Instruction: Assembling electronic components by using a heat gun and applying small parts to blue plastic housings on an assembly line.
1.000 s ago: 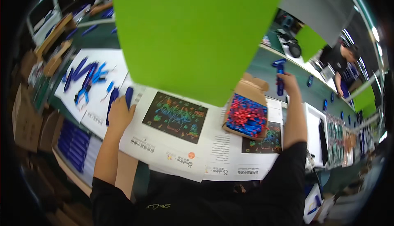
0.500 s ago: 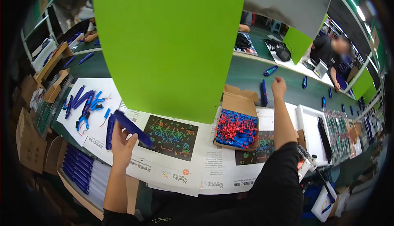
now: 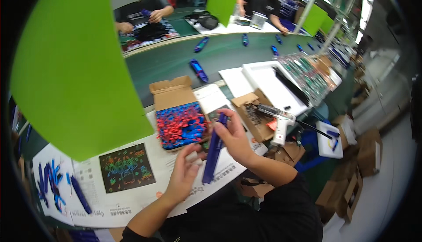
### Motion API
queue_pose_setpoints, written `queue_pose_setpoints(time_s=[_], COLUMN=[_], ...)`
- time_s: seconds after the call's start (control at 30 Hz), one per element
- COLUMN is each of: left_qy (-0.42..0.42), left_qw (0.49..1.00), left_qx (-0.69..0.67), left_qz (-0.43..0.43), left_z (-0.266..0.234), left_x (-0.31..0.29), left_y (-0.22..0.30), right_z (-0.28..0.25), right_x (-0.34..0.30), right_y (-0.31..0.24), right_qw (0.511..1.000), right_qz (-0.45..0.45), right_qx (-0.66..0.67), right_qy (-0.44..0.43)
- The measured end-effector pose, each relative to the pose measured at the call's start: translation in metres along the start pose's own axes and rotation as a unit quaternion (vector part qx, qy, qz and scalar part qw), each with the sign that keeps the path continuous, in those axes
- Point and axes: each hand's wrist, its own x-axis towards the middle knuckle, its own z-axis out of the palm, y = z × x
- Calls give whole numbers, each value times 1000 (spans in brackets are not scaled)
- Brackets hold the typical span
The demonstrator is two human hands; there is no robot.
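My right hand (image 3: 236,138) grips a long dark-blue plastic casing (image 3: 214,152) near its upper end, thumb and fingers closed round it. The casing is held tilted in front of me, over the printed paper. Just left of it is my left hand (image 3: 182,176), fingers apart and curved toward the casing, with something whitish at the fingertips that I cannot make out. Beyond my hands stands an open cardboard box (image 3: 170,97) full of blue cylinders with red wire ends (image 3: 181,125). Another blue casing (image 3: 81,194) lies on the paper at the left.
A green partition (image 3: 74,66) rises at the left. Several blue casings lie on the green belt (image 3: 171,66); co-workers sit beyond. To the right are a white-and-grey handheld tool (image 3: 281,130), a small carton of dark parts (image 3: 266,130), a white tray (image 3: 255,72) and bagged green boards (image 3: 303,72).
My view has swung right. My right hand has come back from the belt and now holds a casing close to me. The left hand, which held a casing at the left, has moved beside it.
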Motion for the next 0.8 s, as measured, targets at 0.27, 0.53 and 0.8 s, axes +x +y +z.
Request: queue_pose_setpoints(time_s=[0.27, 0.53, 0.8], left_qy=[-157, -65, -77], left_qw=[970, 975, 976], left_qx=[-73, -92, -69], left_qz=[-171, -191, -190], left_z=[-16, -59, -63], left_x=[-14, -30, -34], left_y=[-6, -41, -38], right_z=[-75, -247, -247], right_x=[-26, -68, -40], right_y=[-31, -34, -21], right_qw=[921, 807, 850], right_qz=[-198, 352, 126], right_qx=[-279, -383, -416], right_qy=[187, 280, 298])
